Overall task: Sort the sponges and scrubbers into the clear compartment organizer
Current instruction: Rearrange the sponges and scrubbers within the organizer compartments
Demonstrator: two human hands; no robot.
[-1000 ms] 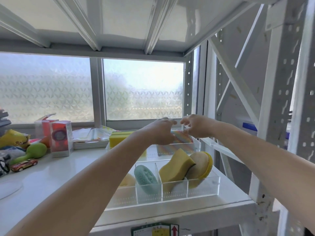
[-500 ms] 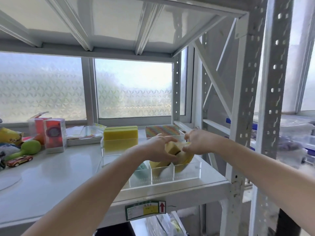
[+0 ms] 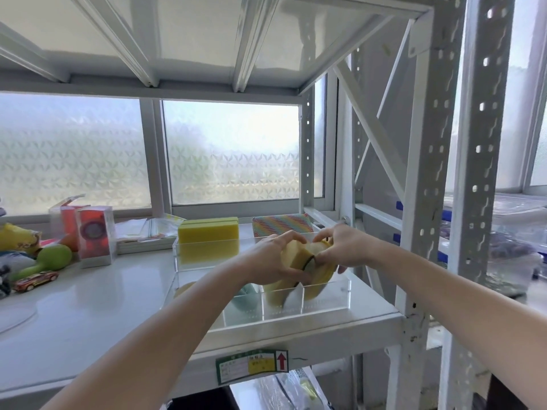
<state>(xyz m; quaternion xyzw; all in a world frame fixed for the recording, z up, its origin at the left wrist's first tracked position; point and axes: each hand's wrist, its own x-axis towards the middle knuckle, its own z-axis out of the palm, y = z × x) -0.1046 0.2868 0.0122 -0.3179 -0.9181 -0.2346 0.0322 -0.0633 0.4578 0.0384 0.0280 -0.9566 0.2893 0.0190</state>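
Sponges are mid-seating: the left hand grips the yellow sponge and the right hand pinches the round scrubber, both just over the clear organizer beneath. Next: press each into its own compartment.

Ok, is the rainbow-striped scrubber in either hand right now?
No, the rainbow-striped scrubber stands alone in the organizer's back section; both hands grip yellow sponges nearer the front.
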